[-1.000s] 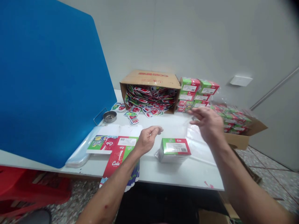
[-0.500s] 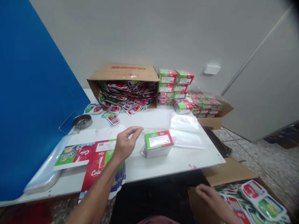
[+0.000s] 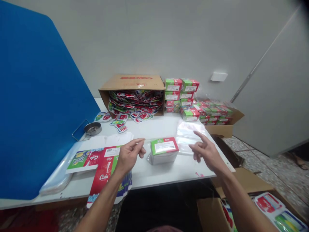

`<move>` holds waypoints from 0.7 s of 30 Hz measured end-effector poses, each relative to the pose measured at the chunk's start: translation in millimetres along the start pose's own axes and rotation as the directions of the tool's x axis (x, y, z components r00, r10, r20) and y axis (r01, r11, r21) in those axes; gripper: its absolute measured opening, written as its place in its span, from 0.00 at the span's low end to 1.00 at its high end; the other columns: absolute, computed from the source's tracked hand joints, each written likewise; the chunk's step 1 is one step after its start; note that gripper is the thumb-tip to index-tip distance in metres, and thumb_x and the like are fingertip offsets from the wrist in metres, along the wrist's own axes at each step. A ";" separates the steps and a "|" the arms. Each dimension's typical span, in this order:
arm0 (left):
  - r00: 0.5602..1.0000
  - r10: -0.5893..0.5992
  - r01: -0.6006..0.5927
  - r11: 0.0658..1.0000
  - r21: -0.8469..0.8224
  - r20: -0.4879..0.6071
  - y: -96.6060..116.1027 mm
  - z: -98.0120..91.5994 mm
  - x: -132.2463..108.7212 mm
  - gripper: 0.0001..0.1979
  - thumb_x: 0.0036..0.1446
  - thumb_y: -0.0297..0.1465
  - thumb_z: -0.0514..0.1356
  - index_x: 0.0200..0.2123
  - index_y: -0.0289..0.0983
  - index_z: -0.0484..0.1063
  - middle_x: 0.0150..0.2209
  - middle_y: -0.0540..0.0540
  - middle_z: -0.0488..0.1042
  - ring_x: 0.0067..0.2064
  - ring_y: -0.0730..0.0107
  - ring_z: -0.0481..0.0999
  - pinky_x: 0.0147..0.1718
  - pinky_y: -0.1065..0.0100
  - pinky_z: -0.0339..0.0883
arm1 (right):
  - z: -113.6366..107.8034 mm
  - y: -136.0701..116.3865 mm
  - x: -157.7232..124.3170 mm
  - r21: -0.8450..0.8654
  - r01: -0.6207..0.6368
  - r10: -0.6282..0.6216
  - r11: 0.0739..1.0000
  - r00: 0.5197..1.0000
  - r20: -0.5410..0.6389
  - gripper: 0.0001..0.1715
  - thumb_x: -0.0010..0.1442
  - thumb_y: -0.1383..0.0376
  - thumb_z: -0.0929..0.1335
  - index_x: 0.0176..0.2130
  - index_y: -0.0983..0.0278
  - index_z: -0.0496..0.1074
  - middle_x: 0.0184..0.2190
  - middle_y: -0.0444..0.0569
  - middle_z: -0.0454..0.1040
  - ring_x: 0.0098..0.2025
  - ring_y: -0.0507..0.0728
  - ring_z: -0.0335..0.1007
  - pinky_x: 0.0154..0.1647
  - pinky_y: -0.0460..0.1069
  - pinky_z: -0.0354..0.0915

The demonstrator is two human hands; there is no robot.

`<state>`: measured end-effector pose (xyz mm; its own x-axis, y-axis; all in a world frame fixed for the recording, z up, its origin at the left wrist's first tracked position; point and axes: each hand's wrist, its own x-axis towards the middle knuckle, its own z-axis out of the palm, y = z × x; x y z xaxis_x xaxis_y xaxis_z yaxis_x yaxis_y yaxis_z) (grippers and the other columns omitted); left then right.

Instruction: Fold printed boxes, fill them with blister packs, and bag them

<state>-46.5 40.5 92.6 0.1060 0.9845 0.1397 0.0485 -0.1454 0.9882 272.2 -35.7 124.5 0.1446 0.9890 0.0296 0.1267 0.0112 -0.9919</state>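
A green and red box (image 3: 164, 148) marked Cola, with a white label on top, stands near the table's front edge. Clear film of a plastic bag (image 3: 149, 158) shows around its left side. Thumb and fingertips of my left hand (image 3: 130, 154) are pinched together left of the box, at the faint edge of that film. My right hand (image 3: 205, 149) is to the right of the box, index finger stretched out and fingers apart, holding nothing. Beneath and beyond it lie flat clear plastic bags (image 3: 185, 143).
Flat printed cartons (image 3: 102, 174) and a stack of plastic sleeves (image 3: 58, 174) lie left. A metal dish (image 3: 93, 129) sits by the blue panel (image 3: 43, 106). Behind are a carton of cutouts (image 3: 135, 84) and stacked boxes (image 3: 182, 93). An open carton (image 3: 209, 212) stands lower right.
My right hand has risen from the lower-right carton to above the table, right of the box. My left hand stays pinched beside the box. The view has shifted slightly.
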 end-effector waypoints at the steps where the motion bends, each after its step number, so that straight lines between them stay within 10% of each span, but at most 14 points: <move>1: 1.000 -0.023 0.023 0.999 -0.044 -0.007 0.6 1.3 -0.7 0.19 0.59 0.41 0.66 0.47 0.34 0.77 0.25 0.49 0.79 0.23 0.72 0.75 0.27 0.69 0.70 | 1.1 0.3 17.9 0.045 -0.013 0.011 0.999 0.999 0.041 0.50 0.56 0.52 0.75 0.69 0.60 0.55 0.22 0.38 0.70 0.19 0.54 0.69 0.17 0.47 0.64; 9: 0.985 -0.165 0.172 0.930 -0.326 0.050 0.5 7.0 -17.2 0.18 0.54 0.41 0.68 0.41 0.32 0.77 0.40 0.37 0.84 0.39 0.53 0.85 0.38 0.58 0.79 | -4.5 33.5 43.3 0.212 -0.069 0.009 0.975 0.962 0.272 0.13 0.60 0.58 0.74 0.42 0.64 0.78 0.34 0.49 0.80 0.36 0.58 0.81 0.36 0.51 0.75; 13: 0.957 -0.286 0.241 0.883 -0.403 -0.053 -6.4 17.3 -25.1 0.25 0.53 0.50 0.65 0.33 0.31 0.77 0.31 0.36 0.83 0.33 0.52 0.85 0.30 0.60 0.79 | -1.9 55.5 21.4 0.339 -0.051 -0.017 0.939 0.981 0.196 0.11 0.57 0.59 0.75 0.37 0.64 0.80 0.35 0.52 0.83 0.38 0.62 0.82 0.44 0.56 0.75; 21: 0.916 -0.339 0.253 0.905 -0.343 -0.217 -23.4 42.0 -49.2 0.23 0.42 0.36 0.77 0.38 0.33 0.73 0.26 0.46 0.81 0.29 0.63 0.82 0.33 0.64 0.79 | 27.5 87.3 11.8 0.384 -0.036 0.088 0.923 0.989 -0.120 0.15 0.53 0.57 0.79 0.29 0.64 0.75 0.22 0.46 0.77 0.25 0.55 0.74 0.31 0.50 0.70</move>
<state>-11.1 -8.7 59.9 -0.1347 0.9719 -0.1929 -0.2697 0.1514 0.9510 258.0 -19.0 34.9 0.2723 0.9612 -0.0434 -0.2653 0.0316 -0.9637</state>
